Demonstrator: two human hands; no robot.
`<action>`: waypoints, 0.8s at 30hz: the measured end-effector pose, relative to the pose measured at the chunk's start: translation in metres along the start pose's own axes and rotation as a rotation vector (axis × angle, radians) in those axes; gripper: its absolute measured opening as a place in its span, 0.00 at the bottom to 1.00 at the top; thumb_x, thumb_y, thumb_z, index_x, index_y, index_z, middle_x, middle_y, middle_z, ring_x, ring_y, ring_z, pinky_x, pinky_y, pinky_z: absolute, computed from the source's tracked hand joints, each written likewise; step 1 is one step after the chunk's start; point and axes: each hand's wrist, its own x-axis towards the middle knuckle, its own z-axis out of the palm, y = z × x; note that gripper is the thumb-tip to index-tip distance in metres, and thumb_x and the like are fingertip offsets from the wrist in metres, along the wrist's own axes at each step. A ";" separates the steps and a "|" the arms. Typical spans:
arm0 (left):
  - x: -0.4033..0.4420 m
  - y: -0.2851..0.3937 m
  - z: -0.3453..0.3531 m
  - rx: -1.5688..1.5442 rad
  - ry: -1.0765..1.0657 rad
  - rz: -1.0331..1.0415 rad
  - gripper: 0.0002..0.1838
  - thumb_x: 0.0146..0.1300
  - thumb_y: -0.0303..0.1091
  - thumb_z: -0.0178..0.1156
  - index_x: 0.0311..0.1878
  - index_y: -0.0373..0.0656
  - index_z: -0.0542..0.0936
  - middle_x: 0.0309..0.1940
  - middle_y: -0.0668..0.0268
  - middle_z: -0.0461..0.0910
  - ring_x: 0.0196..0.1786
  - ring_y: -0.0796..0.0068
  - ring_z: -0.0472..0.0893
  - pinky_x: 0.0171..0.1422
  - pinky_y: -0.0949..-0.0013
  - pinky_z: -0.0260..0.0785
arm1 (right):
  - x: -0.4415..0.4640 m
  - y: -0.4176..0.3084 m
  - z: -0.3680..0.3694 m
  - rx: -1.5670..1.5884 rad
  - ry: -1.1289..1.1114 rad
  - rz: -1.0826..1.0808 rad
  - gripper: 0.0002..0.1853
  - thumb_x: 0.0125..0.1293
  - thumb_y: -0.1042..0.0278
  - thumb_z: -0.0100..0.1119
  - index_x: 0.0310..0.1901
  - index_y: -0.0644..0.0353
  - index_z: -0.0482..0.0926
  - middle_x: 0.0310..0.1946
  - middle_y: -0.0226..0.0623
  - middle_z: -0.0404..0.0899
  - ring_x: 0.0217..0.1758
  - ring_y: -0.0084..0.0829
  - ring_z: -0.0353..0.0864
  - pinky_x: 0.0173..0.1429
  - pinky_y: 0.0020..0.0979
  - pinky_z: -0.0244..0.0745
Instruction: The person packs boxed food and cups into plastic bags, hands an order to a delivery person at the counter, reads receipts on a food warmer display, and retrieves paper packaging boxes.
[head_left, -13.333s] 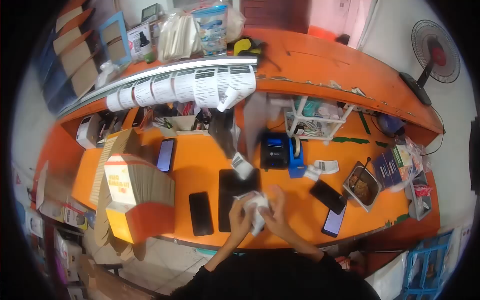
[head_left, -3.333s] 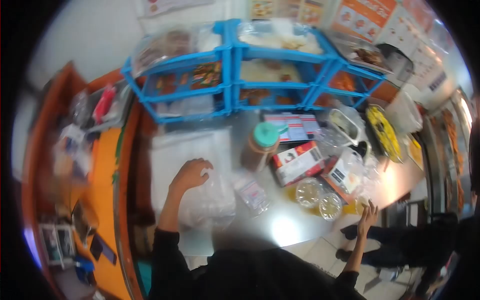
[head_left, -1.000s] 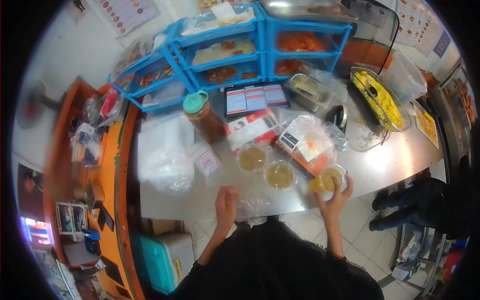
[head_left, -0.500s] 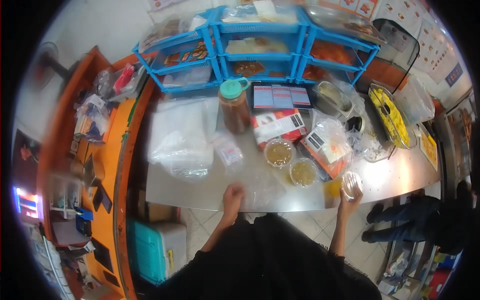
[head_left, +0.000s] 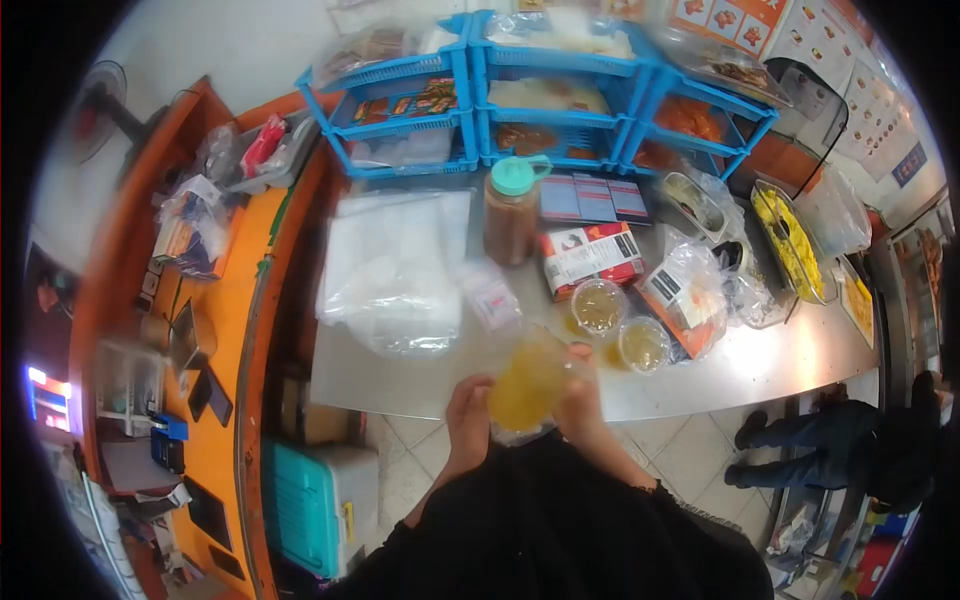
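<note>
A clear plastic cup (head_left: 525,382) with yellow contents is held just above the counter's front edge, blurred by motion. My right hand (head_left: 580,400) grips its right side. Against its left side, the fingers of my left hand (head_left: 468,412) are curled and appear to touch it. Beyond the hands stand two round clear tubs with greenish-yellow contents, a farther tub (head_left: 599,306) and a nearer tub (head_left: 644,345). A small clear plastic packet (head_left: 491,295) lies left of them.
A brown-filled jar with a mint lid (head_left: 512,215) stands behind, beside red-and-white boxes (head_left: 592,258). Clear plastic bags (head_left: 395,265) lie at left. Blue shelf racks (head_left: 475,100) line the back; a tray of yellow food (head_left: 788,240) is right. Another person's legs (head_left: 800,445) show at right.
My right hand has carried the cup from the right of the counter to the middle, turning it. My left hand has come up to the cup's left side. The view has shifted slightly.
</note>
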 end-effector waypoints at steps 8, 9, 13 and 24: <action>-0.011 0.037 -0.012 0.183 0.130 0.144 0.23 0.56 0.20 0.46 0.57 0.38 0.59 0.49 0.57 0.69 0.34 0.85 0.71 0.34 0.81 0.65 | -0.002 0.008 0.017 -1.204 -0.302 -0.314 0.27 0.39 0.64 0.67 0.43 0.58 0.67 0.47 0.45 0.63 0.52 0.41 0.63 0.54 0.39 0.59; -0.009 0.042 -0.009 0.181 0.125 0.143 0.23 0.56 0.20 0.46 0.57 0.38 0.59 0.49 0.57 0.69 0.34 0.85 0.71 0.34 0.81 0.65 | -0.001 -0.001 0.024 -1.343 -0.420 -0.290 0.27 0.39 0.62 0.66 0.43 0.57 0.69 0.48 0.47 0.63 0.52 0.44 0.62 0.55 0.42 0.57; -0.005 0.059 -0.012 0.340 0.032 0.242 0.30 0.53 0.17 0.47 0.59 0.37 0.51 0.47 0.54 0.71 0.30 0.86 0.72 0.34 0.84 0.66 | -0.003 -0.027 0.047 -1.634 -0.462 -0.294 0.28 0.40 0.60 0.65 0.48 0.50 0.70 0.51 0.50 0.61 0.52 0.46 0.62 0.56 0.49 0.53; 0.013 0.079 0.015 0.486 -0.309 0.271 0.33 0.49 0.17 0.51 0.60 0.34 0.51 0.44 0.54 0.74 0.21 0.86 0.72 0.28 0.81 0.67 | -0.011 -0.069 0.056 -2.015 -0.698 -0.180 0.34 0.43 0.47 0.60 0.56 0.39 0.63 0.52 0.62 0.56 0.46 0.49 0.68 0.57 0.51 0.55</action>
